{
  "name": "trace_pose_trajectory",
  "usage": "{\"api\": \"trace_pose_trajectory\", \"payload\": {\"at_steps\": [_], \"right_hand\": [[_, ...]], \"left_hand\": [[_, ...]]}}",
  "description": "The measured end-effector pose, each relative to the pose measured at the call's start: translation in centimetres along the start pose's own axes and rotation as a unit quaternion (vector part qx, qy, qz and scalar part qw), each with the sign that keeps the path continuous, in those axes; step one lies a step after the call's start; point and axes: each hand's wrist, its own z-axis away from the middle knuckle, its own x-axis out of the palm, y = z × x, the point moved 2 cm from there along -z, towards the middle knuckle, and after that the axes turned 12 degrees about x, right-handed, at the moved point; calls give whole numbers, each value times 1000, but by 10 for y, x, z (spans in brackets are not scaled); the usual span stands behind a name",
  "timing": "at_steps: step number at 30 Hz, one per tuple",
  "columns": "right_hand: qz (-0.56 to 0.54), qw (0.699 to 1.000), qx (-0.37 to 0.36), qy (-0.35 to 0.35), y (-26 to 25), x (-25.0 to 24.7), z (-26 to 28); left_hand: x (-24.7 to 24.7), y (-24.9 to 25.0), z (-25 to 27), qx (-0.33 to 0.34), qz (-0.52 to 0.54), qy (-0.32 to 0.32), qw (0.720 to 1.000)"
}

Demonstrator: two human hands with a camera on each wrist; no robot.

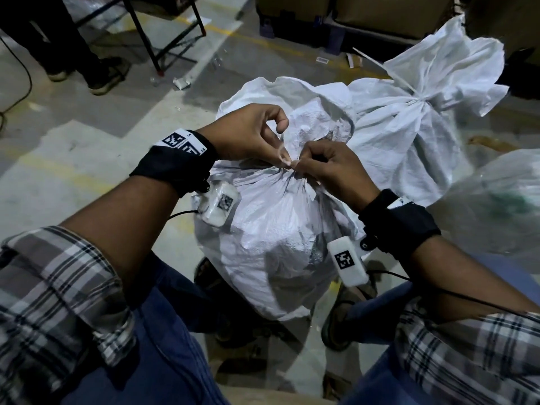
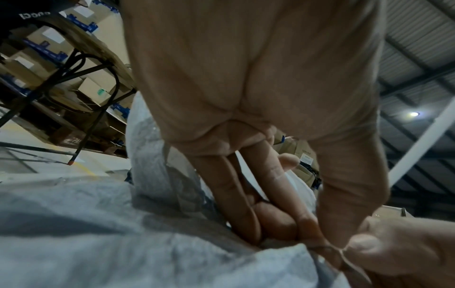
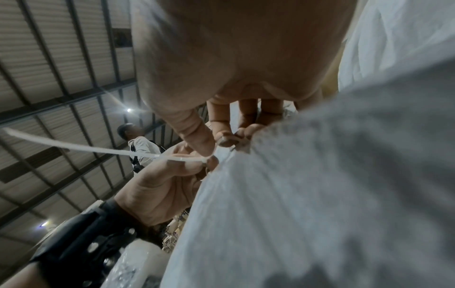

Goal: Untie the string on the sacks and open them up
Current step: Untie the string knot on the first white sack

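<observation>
two hands (image 1: 248,133) (image 1: 330,168) on tied sack (image 1: 271,229) string (image 3: 74,148), contents hidden

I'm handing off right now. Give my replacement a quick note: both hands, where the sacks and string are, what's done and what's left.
Left hand: pinches the white string at the tied neck of the near sack.
Right hand: pinches at the same knot from the other side.
Near sack stands between the knees, neck still gathered and tied.
Second sack stands behind it to the right, also tied shut.
Done: no sack open yet.
Left: work this knot loose, spread the mouth, then do the second sack.
</observation>
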Motion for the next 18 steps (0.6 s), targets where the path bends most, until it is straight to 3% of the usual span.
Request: {"api": "trace_pose_trajectory", "payload": {"at_steps": [5, 8, 13, 18], "right_hand": [[-13, 999, -4, -43, 3, 0, 3], [-3, 999, 2, -38, 5, 1, 1], [-97, 994, 39, -43, 3, 0, 0], [-80, 995, 21, -59, 7, -1, 2]], "left_hand": [[-5, -3, 4, -6, 21, 10, 1000], [-1, -4, 2, -9, 11, -4, 1000], [0, -3, 0, -7, 7, -22, 1000], [-2, -6, 0, -10, 19, -15, 1000]]}}
